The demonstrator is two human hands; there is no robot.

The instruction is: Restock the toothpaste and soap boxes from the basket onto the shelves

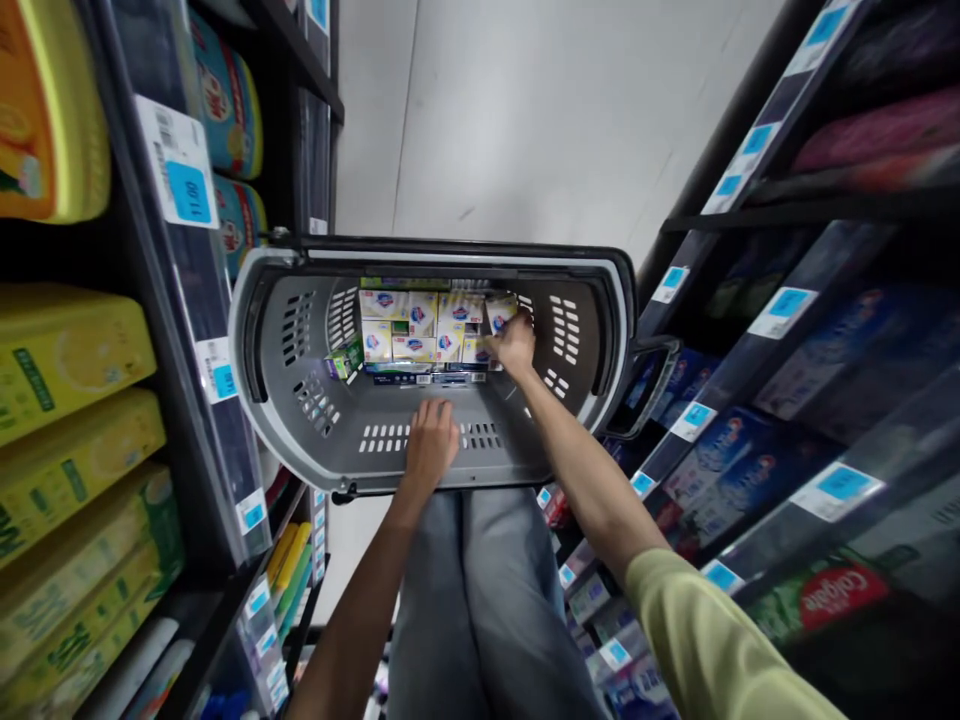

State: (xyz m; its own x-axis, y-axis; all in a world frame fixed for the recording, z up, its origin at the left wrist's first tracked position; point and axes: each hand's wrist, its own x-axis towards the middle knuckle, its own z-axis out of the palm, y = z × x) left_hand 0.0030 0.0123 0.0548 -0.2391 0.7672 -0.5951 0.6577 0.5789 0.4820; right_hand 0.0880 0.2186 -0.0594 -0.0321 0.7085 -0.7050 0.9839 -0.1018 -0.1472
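Observation:
A grey shopping basket [300,460] with slotted walls holds several white and yellow soap boxes [421,312], packed side by side on its bottom. At the right end of these rows, my right hand [516,345] grips a slightly tilted soap box [499,312] between thumb and fingers. My left hand [433,437] reaches over the near rim, its loosely bent fingers resting against the inside wall and holding nothing visible. A small green and purple box [346,358] leans at the left of the soap. Flat blue packs [397,378] lie along the near side of the rows.
Shelves with yellow packs [82,370] and price tags [180,165] stand close on the left. On the right, toothpaste boxes [739,460] fill another shelf. A black basket handle [465,247] lies along the far rim. Pale floor [525,130] stretches beyond.

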